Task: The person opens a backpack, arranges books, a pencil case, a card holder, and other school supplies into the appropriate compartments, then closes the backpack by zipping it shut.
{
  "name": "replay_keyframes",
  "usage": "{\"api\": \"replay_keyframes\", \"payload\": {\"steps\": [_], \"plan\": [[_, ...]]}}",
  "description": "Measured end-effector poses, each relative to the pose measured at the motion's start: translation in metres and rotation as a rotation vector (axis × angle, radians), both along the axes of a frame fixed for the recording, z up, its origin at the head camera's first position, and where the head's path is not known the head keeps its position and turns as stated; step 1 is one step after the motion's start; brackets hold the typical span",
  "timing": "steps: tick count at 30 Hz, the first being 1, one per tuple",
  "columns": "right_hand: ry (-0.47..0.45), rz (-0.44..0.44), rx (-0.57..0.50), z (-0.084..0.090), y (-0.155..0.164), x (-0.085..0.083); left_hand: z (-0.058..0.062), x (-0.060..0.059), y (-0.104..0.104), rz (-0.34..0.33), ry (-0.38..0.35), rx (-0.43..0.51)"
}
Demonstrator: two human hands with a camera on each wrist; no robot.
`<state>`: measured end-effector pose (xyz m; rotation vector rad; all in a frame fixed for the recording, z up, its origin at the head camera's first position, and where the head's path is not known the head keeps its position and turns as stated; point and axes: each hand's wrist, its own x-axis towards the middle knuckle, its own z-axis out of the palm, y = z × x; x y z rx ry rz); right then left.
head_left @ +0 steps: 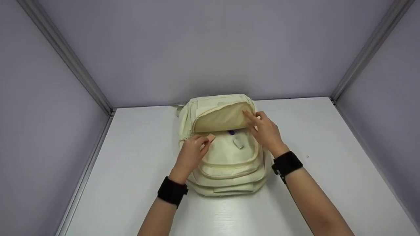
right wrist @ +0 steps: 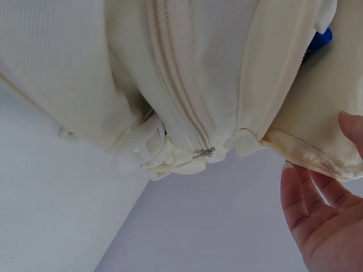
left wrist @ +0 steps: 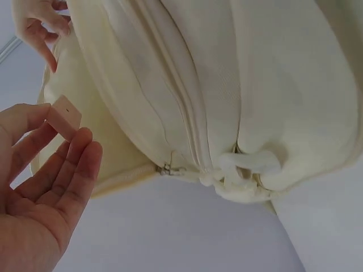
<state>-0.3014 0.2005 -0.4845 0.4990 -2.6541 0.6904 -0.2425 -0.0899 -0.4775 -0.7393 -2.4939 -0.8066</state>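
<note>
A cream backpack (head_left: 226,170) lies on the white table with its front pocket unzipped and the pocket flap (head_left: 223,118) folded up. My left hand (head_left: 192,152) pinches a small pink block (left wrist: 65,116) between thumb and fingers, over the left side of the pocket opening. At the right side, my right hand (head_left: 267,131) grips the edge of the flap, thumb on its inner face and fingers outside, as the right wrist view shows. Inside the pocket, a blue-purple item (right wrist: 320,41) is partly hidden by the fabric. A pale label-like patch (head_left: 238,143) shows near it.
The white table (head_left: 137,157) is bounded by grey panels (head_left: 210,49) at the back and sides. A tiny pale speck (head_left: 307,156) lies right of the backpack. Metal zipper pulls (right wrist: 205,152) show at the pocket's side.
</note>
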Motion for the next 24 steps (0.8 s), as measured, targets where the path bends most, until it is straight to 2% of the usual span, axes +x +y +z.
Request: {"api": "replay_keyframes", "payload": {"steps": [6, 13, 18, 24], "plan": [[0.016, 0.005, 0.009, -0.001, 0.002, 0.001, -0.010, -0.014, 0.023, 0.007, 0.026, -0.053], [0.021, -0.004, 0.011, 0.000, 0.003, 0.001, -0.023, -0.021, 0.043, 0.009, 0.105, -0.145], [0.017, -0.001, 0.008, -0.001, 0.003, 0.001, -0.029, -0.020, 0.044, 0.026, 0.143, -0.183], [0.019, 0.002, 0.002, 0.000, 0.003, 0.002, -0.029, -0.015, 0.033, 0.052, 0.184, -0.128]]}}
